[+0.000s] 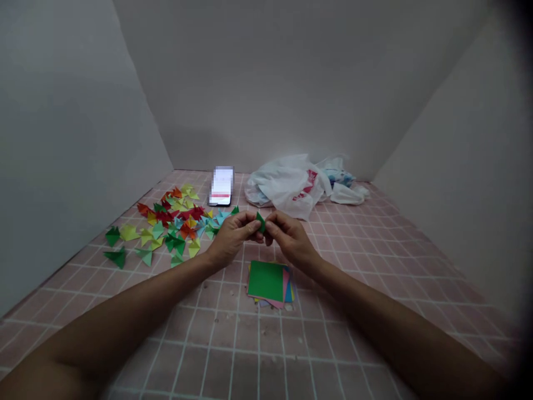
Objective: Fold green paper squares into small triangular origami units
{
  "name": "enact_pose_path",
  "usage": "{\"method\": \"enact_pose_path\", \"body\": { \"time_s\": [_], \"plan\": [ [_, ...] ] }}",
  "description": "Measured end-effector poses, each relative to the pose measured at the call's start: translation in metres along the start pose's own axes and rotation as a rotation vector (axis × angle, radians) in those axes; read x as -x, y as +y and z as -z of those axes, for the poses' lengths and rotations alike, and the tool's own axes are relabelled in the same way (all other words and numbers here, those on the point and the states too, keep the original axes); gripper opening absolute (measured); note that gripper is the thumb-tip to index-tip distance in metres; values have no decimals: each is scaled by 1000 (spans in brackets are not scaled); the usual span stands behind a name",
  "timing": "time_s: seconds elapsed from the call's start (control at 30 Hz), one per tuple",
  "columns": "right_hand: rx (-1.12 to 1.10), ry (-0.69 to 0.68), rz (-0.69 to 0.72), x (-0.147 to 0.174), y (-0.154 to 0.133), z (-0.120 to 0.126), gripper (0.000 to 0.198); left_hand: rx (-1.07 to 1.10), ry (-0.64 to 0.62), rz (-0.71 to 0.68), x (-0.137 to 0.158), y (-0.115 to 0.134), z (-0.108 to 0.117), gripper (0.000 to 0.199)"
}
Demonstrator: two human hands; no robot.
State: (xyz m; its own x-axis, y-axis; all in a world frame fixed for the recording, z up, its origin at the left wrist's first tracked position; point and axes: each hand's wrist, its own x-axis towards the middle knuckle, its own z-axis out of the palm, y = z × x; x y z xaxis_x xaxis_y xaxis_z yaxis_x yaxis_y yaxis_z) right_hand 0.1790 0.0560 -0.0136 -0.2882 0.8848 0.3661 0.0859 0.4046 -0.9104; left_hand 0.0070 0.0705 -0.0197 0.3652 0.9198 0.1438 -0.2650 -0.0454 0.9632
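A small folded piece of green paper (260,222) is pinched between my two hands, in the middle of the head view. My left hand (232,236) grips its left side between thumb and fingers. On the other side my right hand (291,238) holds it the same way, and both hands cover part of the paper. Just below them lies a stack of square coloured paper (266,281), green on top, with pink, blue and yellow edges sticking out. Many folded paper figures (175,243) in green, yellow, red, orange and light blue are spread to the left of my hands.
Behind the paper figures, a phone (221,186) with a lit screen leans upright. A white plastic bag (287,183) with red print lies crumpled at the back, beside another bag (339,175). Pale walls (266,83) enclose the pink tiled surface (375,261).
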Motion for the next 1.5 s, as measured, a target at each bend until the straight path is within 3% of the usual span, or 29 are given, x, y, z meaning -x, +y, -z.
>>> {"method": "enact_pose_path", "body": {
  "time_s": [0.17,0.43,0.57,0.7,0.8,0.87,0.97,1.13,1.3,1.5],
  "plan": [
    [-258,-67,-119,-1,-3,2,34,60,-63,43,0,1,0,35],
    [-317,-109,-138,-3,-4,3,38,76,-39,26,2,4,-2,34],
    [-147,-82,-72,-2,-7,4,39,-104,-15,-71,5,10,-5,29],
    [99,-92,1,0,-8,7,43,-360,-86,-97,7,15,-7,22],
    [239,-78,59,1,-9,7,45,-363,-146,-64,7,15,-8,20],
    [317,6,123,2,-9,5,48,-332,-182,-48,7,15,-8,22],
    [306,81,129,3,-10,4,51,-350,-192,-61,8,16,-9,27],
    [153,-32,59,2,-11,3,50,-397,-243,-82,10,17,-11,26],
    [238,177,92,7,-9,-4,49,-403,-196,-117,14,13,-15,29],
    [395,281,224,12,-11,-12,48,-399,-262,-64,18,12,-18,28]
  ]
}}
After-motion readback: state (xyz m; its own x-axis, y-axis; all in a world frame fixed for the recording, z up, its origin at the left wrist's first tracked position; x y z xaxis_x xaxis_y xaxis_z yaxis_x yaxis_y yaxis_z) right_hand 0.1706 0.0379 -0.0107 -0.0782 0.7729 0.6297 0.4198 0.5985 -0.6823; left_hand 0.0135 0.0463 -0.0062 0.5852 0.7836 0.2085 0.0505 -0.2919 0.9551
